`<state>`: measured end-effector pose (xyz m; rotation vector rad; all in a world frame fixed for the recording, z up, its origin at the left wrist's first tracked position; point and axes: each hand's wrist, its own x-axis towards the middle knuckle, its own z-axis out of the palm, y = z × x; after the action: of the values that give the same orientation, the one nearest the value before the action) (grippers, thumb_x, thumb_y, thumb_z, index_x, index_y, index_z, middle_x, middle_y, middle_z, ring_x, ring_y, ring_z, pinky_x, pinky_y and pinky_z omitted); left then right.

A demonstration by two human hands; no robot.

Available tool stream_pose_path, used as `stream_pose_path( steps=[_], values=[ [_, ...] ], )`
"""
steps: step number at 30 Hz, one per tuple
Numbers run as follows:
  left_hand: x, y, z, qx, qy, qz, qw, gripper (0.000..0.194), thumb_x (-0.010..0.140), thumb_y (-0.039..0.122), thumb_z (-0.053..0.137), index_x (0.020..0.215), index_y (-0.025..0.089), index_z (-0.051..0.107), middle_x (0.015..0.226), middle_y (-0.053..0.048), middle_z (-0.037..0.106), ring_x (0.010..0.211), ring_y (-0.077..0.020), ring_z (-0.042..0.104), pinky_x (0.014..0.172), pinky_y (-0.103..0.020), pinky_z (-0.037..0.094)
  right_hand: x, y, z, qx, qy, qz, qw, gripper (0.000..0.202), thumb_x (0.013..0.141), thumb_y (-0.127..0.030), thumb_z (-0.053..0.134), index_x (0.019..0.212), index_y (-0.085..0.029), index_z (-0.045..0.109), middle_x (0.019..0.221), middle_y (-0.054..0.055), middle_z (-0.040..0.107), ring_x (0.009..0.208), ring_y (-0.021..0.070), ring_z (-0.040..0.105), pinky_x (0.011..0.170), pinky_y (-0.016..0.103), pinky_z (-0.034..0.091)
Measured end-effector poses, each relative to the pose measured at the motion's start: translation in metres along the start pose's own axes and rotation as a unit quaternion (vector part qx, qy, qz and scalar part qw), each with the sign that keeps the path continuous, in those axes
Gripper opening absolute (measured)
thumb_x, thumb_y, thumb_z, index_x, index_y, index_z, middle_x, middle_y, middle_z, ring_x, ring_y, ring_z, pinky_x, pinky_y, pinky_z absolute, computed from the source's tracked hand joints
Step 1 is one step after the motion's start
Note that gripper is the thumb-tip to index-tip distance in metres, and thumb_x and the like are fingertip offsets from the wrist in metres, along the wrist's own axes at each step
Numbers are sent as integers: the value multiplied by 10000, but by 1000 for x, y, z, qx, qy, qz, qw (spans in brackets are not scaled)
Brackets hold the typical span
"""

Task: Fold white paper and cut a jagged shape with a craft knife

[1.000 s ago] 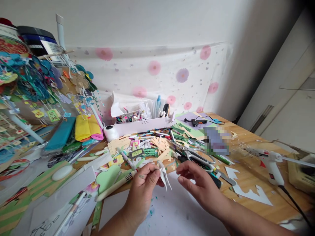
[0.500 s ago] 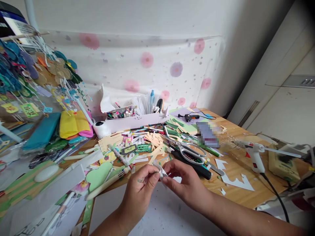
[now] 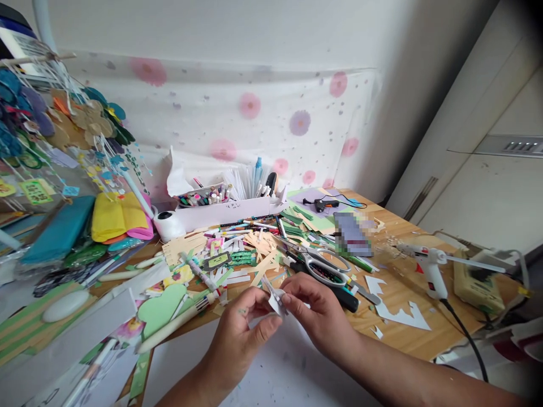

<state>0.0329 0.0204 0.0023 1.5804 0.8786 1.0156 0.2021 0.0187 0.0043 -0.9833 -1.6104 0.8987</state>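
Note:
A small folded piece of white paper (image 3: 275, 301) is held up between my two hands, above a large white sheet (image 3: 271, 362). My right hand (image 3: 316, 305) pinches it between thumb and fingers. My left hand (image 3: 246, 325) has its curled fingers at the paper's left side, with the thumb lower, by the paper's bottom tip. Part of the paper is hidden behind the fingers. Just behind the right hand lie scissors with grey handles (image 3: 326, 265) and a utility knife with a black handle (image 3: 344, 298).
Paper strips (image 3: 261, 243), pens and scraps cover the middle of the wooden table. At the right stands a white hot glue gun (image 3: 435, 271) with its cord. A green paper cloud (image 3: 162, 310) lies to the left. A pen box (image 3: 224, 212) stands behind.
My left thumb has moved down and away from its fingers, and more of the paper shows. My right hand keeps its pinch. The view has shifted slightly.

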Motion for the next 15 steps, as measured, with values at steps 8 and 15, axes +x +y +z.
stream_pose_path(
  steps=[8, 15],
  values=[
    [1, -3, 1, 43, -20, -10, 999, 222, 789, 400, 618, 791, 188, 551, 754, -17, 544, 748, -184, 505, 712, -276, 445, -6, -8, 3, -79, -3, -80, 994, 132, 862, -186, 546, 747, -160, 605, 774, 50, 585, 743, 155, 558, 673, 268, 443],
    [0, -2, 0, 91, -1, -3, 996, 241, 766, 410, 624, 749, 177, 564, 706, -17, 545, 733, -203, 532, 674, -278, 458, -8, -7, 5, -71, 2, -73, 995, 102, 847, -161, 564, 754, -162, 607, 767, 43, 605, 740, 155, 556, 675, 270, 437]
  ],
)
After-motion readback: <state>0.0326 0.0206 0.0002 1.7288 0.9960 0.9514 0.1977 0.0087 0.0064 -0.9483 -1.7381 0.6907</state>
